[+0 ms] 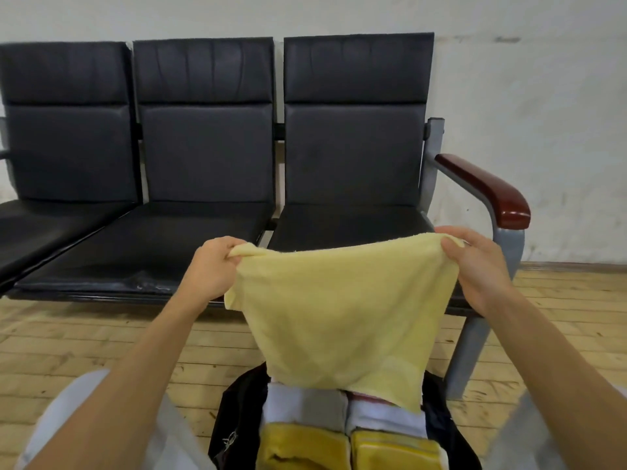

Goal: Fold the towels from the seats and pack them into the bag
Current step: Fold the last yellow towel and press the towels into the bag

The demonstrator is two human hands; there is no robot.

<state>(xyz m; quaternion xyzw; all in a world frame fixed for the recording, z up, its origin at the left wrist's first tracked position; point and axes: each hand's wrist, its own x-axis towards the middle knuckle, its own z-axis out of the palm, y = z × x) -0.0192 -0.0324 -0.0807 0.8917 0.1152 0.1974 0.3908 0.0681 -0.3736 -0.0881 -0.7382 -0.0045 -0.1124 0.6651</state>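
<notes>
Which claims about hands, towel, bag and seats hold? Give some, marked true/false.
1. The left hand and right hand both pinch the top edge of the pale yellow towel. True.
2. That towel is folded small. False: it hangs spread open above the bag.
3. The bag already holds folded towels. True.
4. Another towel lies on the seats. False: the seats in view bear none.

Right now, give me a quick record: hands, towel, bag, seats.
left hand: pinches towel, top left corner
right hand: pinches top right corner
towel: pale yellow, unfolded, hanging over bag
bag: black, open, below towel
packed towels: folded, white and yellow, inside bag
seats: three, black, behind towel
</notes>
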